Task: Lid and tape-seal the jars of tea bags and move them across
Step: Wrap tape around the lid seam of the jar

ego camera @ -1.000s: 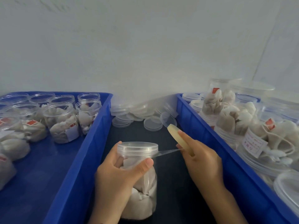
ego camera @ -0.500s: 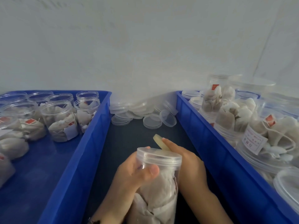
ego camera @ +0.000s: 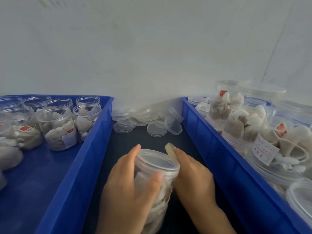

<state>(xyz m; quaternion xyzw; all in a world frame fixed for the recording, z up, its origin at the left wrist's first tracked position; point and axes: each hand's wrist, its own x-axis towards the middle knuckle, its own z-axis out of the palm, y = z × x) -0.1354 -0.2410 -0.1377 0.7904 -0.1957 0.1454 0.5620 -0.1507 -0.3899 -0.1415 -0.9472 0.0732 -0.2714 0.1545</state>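
A clear plastic jar of tea bags [ego camera: 157,188] with its clear lid [ego camera: 156,160] on is tilted toward me above the dark surface between two blue bins. My left hand [ego camera: 130,188] wraps the jar just under the lid, thumb in front. My right hand [ego camera: 192,174] presses a roll of clear tape [ego camera: 170,152] against the lid's right side; most of the roll is hidden behind the jar and fingers.
The left blue bin [ego camera: 87,149] holds several open jars of tea bags [ego camera: 57,127]. In the right blue bin [ego camera: 211,142] lie lidded jars of tea bags [ego camera: 236,115]. Loose clear lids [ego camera: 157,128] are piled against the white wall at the back.
The tape roll, held away from the jar a second ago with a strip stretched out, now sits against the lid. The jar has shifted right and tilted toward me in my left hand.
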